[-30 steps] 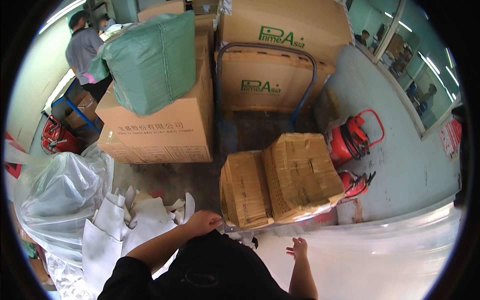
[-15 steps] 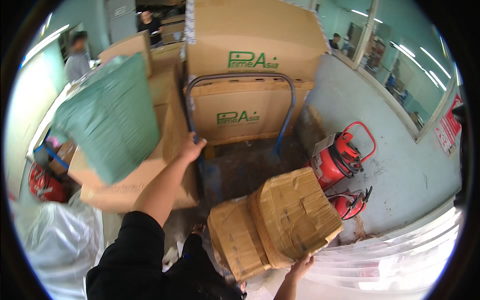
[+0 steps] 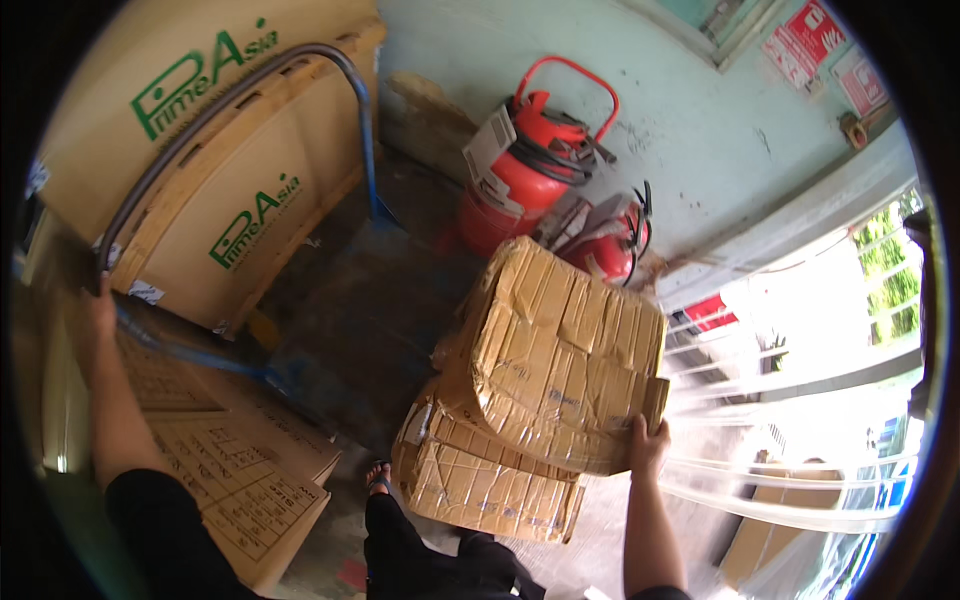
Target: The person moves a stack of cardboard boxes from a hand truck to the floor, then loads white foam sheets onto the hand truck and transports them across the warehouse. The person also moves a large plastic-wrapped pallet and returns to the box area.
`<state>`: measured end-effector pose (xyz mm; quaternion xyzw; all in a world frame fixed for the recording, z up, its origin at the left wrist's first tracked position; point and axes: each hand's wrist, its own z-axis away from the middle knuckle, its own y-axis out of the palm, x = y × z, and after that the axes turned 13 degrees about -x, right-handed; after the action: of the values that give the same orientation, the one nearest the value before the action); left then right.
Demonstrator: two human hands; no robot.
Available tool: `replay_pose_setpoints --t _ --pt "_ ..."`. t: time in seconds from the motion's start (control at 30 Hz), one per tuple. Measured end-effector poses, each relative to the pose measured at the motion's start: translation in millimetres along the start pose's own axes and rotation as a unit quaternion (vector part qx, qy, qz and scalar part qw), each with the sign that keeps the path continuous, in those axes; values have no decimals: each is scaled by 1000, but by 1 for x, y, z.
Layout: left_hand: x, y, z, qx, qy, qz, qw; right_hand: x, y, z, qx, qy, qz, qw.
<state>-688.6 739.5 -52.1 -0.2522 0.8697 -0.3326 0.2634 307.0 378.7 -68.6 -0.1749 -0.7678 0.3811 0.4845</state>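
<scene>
My left hand [image 3: 97, 315] is closed round the left side of the bent grey metal handle [image 3: 220, 90] of a platform trolley, whose dark deck [image 3: 330, 300] lies beyond. My right hand [image 3: 648, 447] grips the right edge of a brown cardboard box [image 3: 570, 360], wrapped all over in shiny tape; its thumb and fingertips show at the corner. This box leans on a second taped cardboard box [image 3: 500, 490] beneath it, near my feet. Part of the lower box is hidden by the upper one.
Large cartons [image 3: 290, 200] with green print stand behind the handle. Another carton [image 3: 240, 480] sits at lower left. A big red fire extinguisher [image 3: 515, 190] and a smaller fire extinguisher [image 3: 605, 240] stand by the wall. Clear plastic strips [image 3: 790, 440] hang at right.
My view has swung to the right, bringing the strip doorway further in. My left hand remains on the handle and my right hand on the upper taped box.
</scene>
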Motion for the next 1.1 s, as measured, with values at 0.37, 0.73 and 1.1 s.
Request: replay_pose_setpoints --t 0.37,0.73,1.1 --pt "-1 -6 -13 187 -185 246 933 -11 7 1 -6 -26 45 999" --pt "-7 -10 9 161 -157 263 938 -7 7 1 -41 2 80 996" --pt "-17 -23 17 230 -253 180 922 1 5 7 -41 1 71 997"
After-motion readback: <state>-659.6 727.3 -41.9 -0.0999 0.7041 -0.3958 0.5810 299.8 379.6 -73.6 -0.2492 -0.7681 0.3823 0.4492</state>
